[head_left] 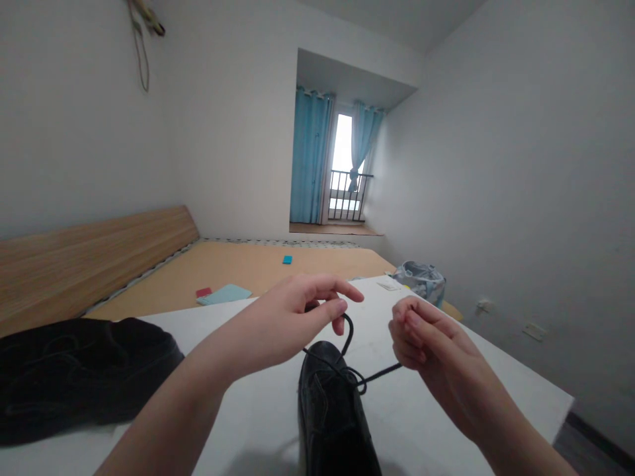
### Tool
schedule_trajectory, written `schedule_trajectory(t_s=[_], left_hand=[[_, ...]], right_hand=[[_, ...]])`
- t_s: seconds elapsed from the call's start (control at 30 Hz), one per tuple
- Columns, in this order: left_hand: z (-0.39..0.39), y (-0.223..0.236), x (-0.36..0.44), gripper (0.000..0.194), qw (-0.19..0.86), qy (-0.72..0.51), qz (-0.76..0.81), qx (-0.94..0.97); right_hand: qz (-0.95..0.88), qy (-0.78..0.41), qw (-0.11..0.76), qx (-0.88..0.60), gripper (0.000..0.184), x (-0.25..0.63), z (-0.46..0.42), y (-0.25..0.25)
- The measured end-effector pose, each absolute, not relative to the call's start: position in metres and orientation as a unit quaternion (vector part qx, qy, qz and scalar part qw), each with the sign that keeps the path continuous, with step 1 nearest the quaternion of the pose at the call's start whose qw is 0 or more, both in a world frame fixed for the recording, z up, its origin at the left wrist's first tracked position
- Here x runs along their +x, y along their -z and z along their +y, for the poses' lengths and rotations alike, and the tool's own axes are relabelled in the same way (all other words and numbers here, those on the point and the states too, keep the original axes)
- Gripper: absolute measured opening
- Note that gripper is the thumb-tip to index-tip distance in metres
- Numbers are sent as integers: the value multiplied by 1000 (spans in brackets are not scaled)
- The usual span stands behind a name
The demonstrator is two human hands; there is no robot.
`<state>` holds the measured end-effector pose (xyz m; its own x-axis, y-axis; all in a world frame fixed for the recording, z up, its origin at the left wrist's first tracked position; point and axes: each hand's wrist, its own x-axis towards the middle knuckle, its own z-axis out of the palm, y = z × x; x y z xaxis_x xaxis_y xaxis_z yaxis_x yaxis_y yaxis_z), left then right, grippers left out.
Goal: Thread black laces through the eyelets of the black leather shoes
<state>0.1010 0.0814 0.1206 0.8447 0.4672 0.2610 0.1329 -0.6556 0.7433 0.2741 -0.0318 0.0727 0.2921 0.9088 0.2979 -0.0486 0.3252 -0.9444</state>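
A black lace-up shoe point(333, 416) stands in front of me on a white table point(426, 430), its toe pointing away. My right hand point(431, 337) is closed in a pinch on one end of its black shoelace point(381, 375), which runs taut from the shoe. Above the toe, my left hand point(292, 317) has its fingers curled around another part of the lace, and a loop rises beside the fingertips. Small lace loops lie at the knot over the tongue. The exact grip of my left fingers is partly hidden.
Another black shoe point(84, 377) rests at the table's left, partly behind my left forearm. Beyond the table is a bed point(238, 261) with a blue cloth point(225, 295) and a small blue square point(287, 260). A grey-blue bag point(421, 281) sits past the far right corner.
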Motion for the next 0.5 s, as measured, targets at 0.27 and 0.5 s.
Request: schedule_trajectory(t_s=[0.27,0.5], left_hand=[[81,-125,96,24,386,-226,152,882],[103,-124,79,26,313,-145,220,912]], right_hand=[[-596,-300,507,-546,43,254,-22,-64],[-595,-281,500,-563,44,257,-17,-51]])
